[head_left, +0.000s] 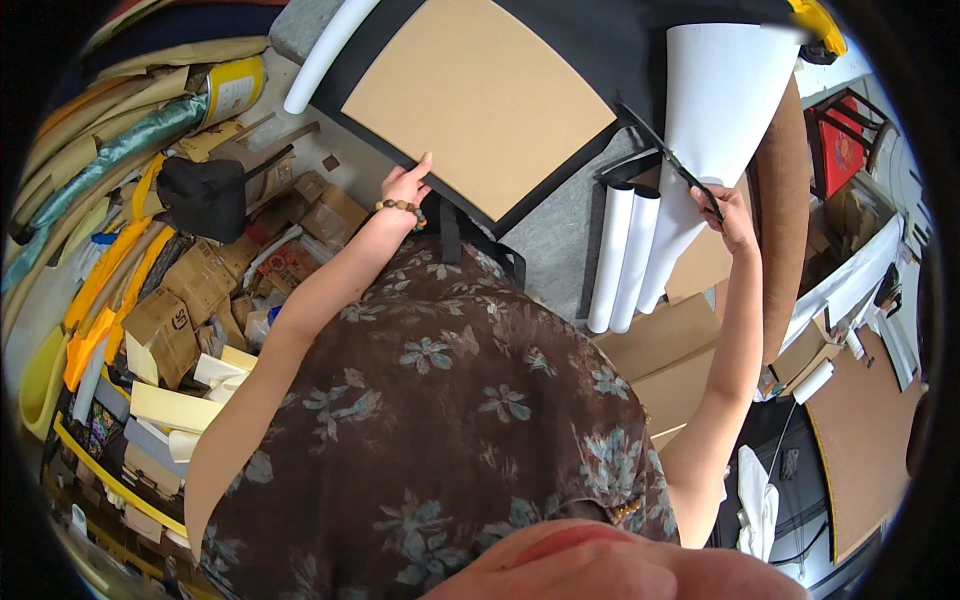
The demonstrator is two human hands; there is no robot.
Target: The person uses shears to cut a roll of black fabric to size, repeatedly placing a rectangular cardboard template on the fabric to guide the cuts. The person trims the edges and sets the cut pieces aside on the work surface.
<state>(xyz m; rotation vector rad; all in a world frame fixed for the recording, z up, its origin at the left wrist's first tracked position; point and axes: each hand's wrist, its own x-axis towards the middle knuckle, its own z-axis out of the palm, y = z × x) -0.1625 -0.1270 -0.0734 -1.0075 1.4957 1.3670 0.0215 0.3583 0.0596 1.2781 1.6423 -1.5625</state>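
A tan board [480, 95] with a curved far edge lies on a larger black sheet [570, 45], whose border shows around it. My left hand [408, 185] is at the near left edge, closed on the black sheet's border with the thumb on top beside the board; its other fingertips are partly hidden. At the right, my right hand [735, 217] is closed around the handles of long dark scissors [668, 150]. Their blades point up and left to the board's right corner, over a cut-looking edge of the black sheet.
A large white roll [725, 90] and smaller white rolls [612, 260] lie at the right, beside a brown roll [780, 210]. Fabric rolls [110, 160] and cardboard boxes [200, 280] crowd the left. A grey surface [560, 240] shows below the black sheet.
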